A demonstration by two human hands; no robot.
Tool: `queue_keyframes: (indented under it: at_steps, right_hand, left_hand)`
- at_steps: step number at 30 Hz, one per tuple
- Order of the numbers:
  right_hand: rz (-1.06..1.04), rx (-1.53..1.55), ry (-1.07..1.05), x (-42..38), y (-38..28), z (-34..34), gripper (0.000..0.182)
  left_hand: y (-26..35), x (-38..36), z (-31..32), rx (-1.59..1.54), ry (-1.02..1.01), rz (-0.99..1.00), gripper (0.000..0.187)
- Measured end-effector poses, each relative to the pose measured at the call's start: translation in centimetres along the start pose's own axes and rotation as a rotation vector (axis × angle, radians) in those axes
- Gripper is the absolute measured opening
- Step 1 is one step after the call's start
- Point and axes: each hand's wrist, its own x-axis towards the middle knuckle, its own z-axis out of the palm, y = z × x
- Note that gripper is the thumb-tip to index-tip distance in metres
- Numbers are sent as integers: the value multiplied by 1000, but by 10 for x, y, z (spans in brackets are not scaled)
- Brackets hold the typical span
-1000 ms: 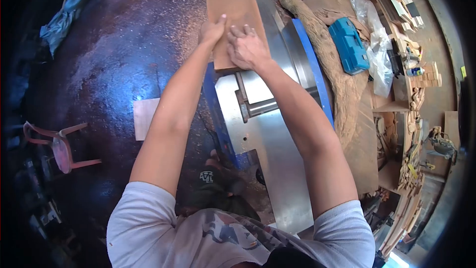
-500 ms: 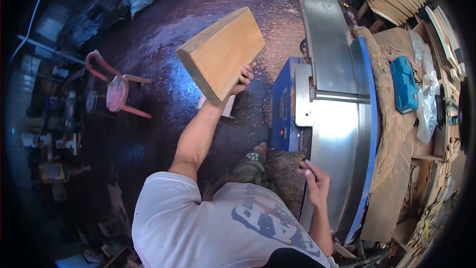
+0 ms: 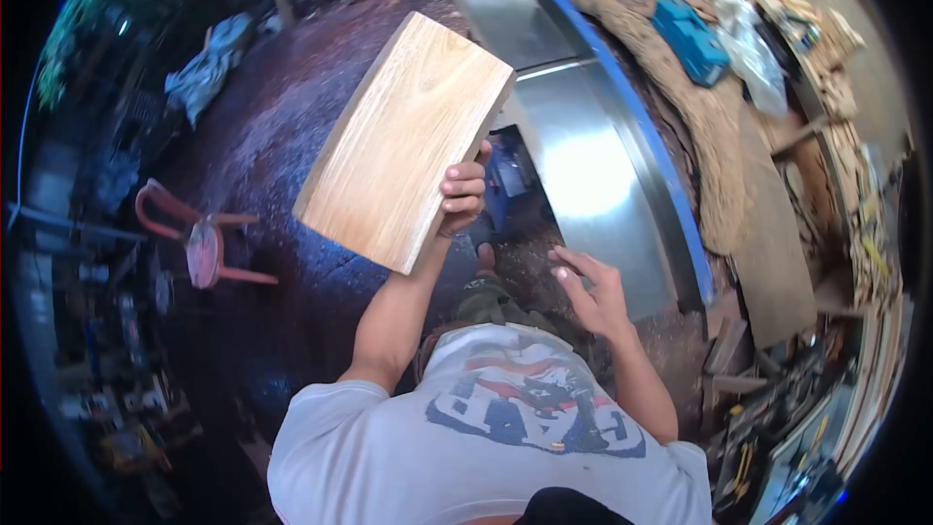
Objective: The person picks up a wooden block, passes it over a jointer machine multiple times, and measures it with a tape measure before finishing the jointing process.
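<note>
My left hand (image 3: 463, 196) is closed on the long edge of a thick wooden board (image 3: 408, 136), raised in front of me. Its fingers wrap over the edge, and the broad pale face with visible grain is turned toward me. Lower and to the right, my right hand (image 3: 595, 294) hovers beside the steel bed (image 3: 593, 165) of a jointer-like machine. Thumb and fingers there are drawn together; whatever they pinch, if anything, is too small to make out. The board covers part of the machine's blue base (image 3: 498, 196).
Right of the bed runs a blue edge (image 3: 649, 151), with a rough wood slab (image 3: 700, 151), a teal tool case (image 3: 690, 39) and clear plastic (image 3: 743, 34) beyond. A broken red plastic chair (image 3: 204, 248) lies on the left floor. Wood offcuts (image 3: 875, 253) pile along the right.
The board has tilted so its broad face turns more toward me. My view has swung right, shifting machine and chair leftward. My right hand is now slightly farther from the bed.
</note>
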Motion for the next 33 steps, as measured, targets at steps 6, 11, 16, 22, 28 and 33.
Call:
queue_keyframes:
  at_steps: [6,11,16,22,28,33]
  right_hand:
    - [136,93,126,-63,12,-22,34]
    - [198,136,229,-104,20,-33,44]
    - [117,372,227,-99,11,-25,112]
    - [184,506,404,-99,98,-21,88]
    - [353,766,395,-87,82,-33,79]
    - [440,818,474,-97,85,-41,86]
  left_hand:
    - [-83,16,-29,-47,118,-100,72]
    - [-106,4,-74,-48,269,-17,55]
    - [-122,17,-123,850,949,305,70]
    - [-144,4,-110,1764,1441,245,115]
    - [-163,-8,-89,1811,1376,118,110]
    - [-166,-4,-145,1909,1183,32,102]
